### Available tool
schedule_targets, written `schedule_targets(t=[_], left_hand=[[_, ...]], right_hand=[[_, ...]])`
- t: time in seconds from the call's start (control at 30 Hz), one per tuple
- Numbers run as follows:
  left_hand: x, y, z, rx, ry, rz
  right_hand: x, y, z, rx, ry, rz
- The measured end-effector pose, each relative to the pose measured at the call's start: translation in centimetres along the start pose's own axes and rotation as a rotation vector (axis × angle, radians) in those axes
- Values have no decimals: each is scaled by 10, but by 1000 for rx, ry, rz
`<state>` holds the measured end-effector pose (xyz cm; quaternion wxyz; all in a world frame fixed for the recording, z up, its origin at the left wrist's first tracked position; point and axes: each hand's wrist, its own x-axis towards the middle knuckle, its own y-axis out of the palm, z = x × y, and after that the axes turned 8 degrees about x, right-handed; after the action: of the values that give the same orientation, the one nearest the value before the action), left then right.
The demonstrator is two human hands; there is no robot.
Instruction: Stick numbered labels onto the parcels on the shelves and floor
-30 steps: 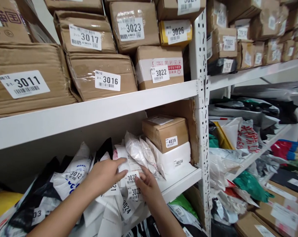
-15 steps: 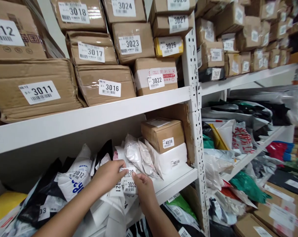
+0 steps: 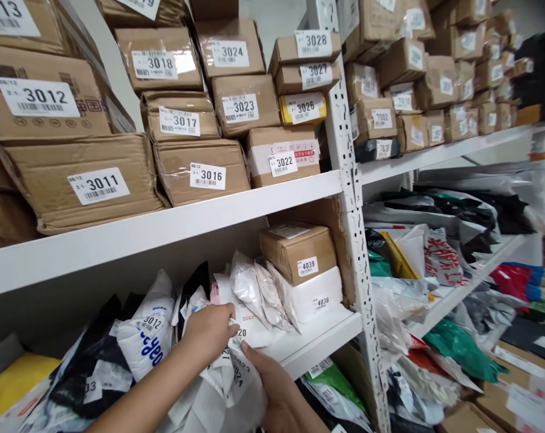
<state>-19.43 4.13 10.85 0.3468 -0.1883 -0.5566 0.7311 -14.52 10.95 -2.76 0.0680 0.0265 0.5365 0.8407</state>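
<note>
My left hand reaches in over the lower shelf, its fingers closed on the upper edge of a white mailing bag with a label ending in 20. Just below and to the right is my right hand, its thumb on top of a bunch of white mailing bags and its other fingers hidden behind them. Labels on this bunch are tilted and partly covered; one ends in 24. Left of my hands leans a white bag numbered 3012, beside black bags.
A brown box 4039 rests on a white parcel 4038 at the right end of the shelf. Numbered cartons fill the shelf above. A white perforated post separates this rack from another holding parcels.
The view has tilted upward. My right hand has moved lower, round the side of the bag bunch. The 3022 bag label between my hands is out of sight, and the bags lie differently.
</note>
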Motion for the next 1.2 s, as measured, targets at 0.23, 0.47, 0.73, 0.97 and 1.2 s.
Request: schedule_targets(t=[0.23,0.47,0.73,0.97,1.2], left_hand=[[-3,5,-1,6,-26,-6],[-8,1,-1,-41,-42,-34],[-4,3,0,-3,-47,-6],[-52,8,1,-316,-63,-169],[-105,71,-8,-665,170,-341]], right_hand=[[-17,-10,3,-35,-62,-9],[-18,-8,8,-110,-154,50],[-32,-8,5,-119,-70,21],[-84,-23,56,-165,-577,-227],[-130,-3,178,-57,-1416,-537]])
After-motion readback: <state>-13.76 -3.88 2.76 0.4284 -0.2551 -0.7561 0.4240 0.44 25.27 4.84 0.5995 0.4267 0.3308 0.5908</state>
